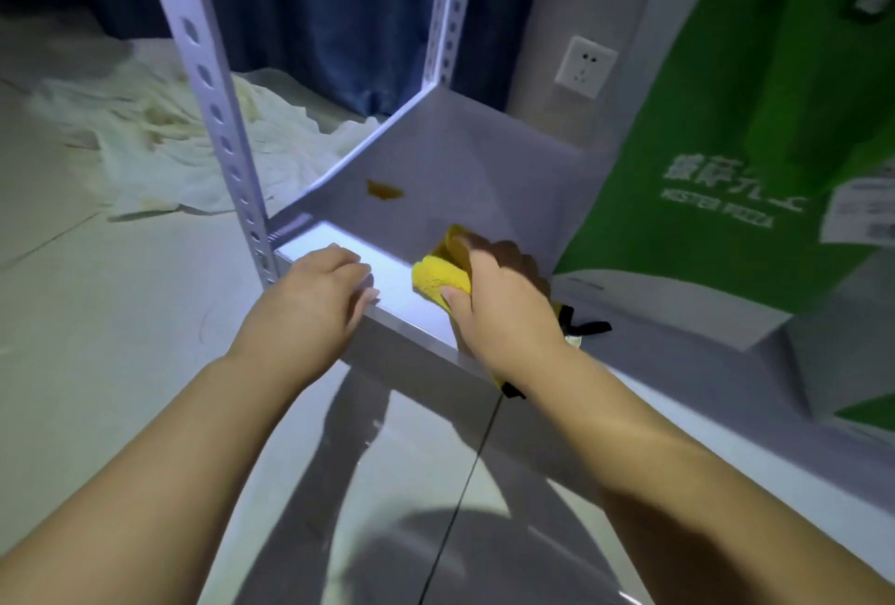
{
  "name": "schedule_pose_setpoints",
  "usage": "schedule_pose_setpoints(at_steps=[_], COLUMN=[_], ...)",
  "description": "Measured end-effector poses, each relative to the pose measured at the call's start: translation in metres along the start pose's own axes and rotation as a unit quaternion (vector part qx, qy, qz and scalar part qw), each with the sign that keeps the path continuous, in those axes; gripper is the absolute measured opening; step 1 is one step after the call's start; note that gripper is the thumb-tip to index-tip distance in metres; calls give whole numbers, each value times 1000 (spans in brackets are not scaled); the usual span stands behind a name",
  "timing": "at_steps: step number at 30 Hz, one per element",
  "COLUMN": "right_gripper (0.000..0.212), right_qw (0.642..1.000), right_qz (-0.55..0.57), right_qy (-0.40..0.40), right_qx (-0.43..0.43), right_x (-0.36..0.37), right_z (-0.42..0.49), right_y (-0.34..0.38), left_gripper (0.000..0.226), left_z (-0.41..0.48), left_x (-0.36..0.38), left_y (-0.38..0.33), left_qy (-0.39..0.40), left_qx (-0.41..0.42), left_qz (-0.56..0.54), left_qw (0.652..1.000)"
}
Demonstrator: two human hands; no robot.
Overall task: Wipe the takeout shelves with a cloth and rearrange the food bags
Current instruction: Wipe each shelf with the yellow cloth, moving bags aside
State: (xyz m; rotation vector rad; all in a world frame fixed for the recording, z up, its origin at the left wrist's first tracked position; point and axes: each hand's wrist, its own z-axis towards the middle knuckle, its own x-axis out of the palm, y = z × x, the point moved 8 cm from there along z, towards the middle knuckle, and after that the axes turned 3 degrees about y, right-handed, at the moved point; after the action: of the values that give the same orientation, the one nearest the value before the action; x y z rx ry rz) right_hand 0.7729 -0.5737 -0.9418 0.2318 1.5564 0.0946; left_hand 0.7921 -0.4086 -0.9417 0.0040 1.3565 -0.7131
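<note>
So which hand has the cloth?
The right hand: it grips the yellow cloth on the shelf. The left hand holds only the shelf's front edge.

Pretty dim overall, with a bluish cast. A bright patch glares off the shelf (310,241) lip at center. Soft shadows pool on the glossy floor (397,483) at lower center. The green bag (717,144) on the right is smeared with blur, and the frame edges bend, fisheye-style.

view: head, 1 camera | faces: forward and down | range: close over shelf (460,159) front edge
</note>
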Motion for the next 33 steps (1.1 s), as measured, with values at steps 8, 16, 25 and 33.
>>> schedule_pose_setpoints(at_steps=[8,16,25,33], right_gripper=[35,34,39,43], right_qw=[997,994,982,999], right_qz=[-31,-14,57,-45], right_qy=[-70,-83,6,-10], right_qx=[-6,63,-182,-28], right_x=[10,13,27,20], right_z=[83,169,126,148], right_y=[15,19,70,23], left_gripper=[14,23,15,12], left_z=[4,4,5,2], left_x=[4,8,11,13], left_y=[22,32,32,31], left_qy=[-29,-36,-20,-27], left_qx=[-34,-43,-37,-37], left_qz=[-47,-71,-74,-106], left_qw=[998,996,996,993])
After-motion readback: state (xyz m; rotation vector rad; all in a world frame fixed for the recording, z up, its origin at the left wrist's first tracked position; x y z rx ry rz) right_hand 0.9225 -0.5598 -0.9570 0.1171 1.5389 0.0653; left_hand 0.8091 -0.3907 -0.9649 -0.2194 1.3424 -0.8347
